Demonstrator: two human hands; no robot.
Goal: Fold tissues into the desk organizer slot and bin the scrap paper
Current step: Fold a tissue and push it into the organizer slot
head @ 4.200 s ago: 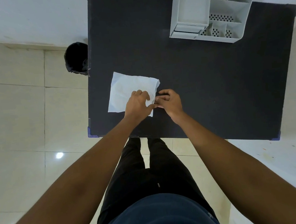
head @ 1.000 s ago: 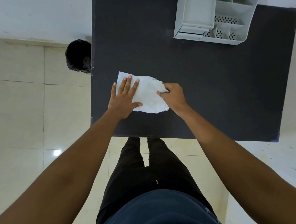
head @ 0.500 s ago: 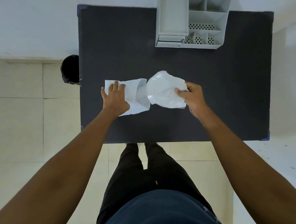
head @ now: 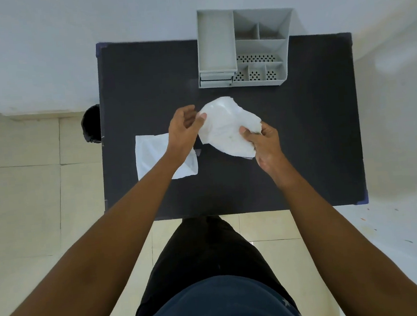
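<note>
A crumpled white tissue (head: pixel 225 127) hangs above the dark table (head: pixel 302 136) between both hands. My right hand (head: pixel 264 142) pinches its lower right corner. My left hand (head: pixel 183 131) touches its upper left edge with thumb and fingertips. A second white tissue (head: pixel 151 158) lies flat on the table at the left, partly under my left forearm. The grey desk organizer (head: pixel 243 50) stands at the table's far edge, with a long slot on its left and several small compartments on its right.
A black bin (head: pixel 90 123) stands on the tiled floor just past the table's left edge. A white wall runs behind the table. My legs are at the table's near edge.
My left hand has left the flat tissue and come up to the lifted tissue's left edge. My right hand still holds that tissue, now slightly further right and higher.
</note>
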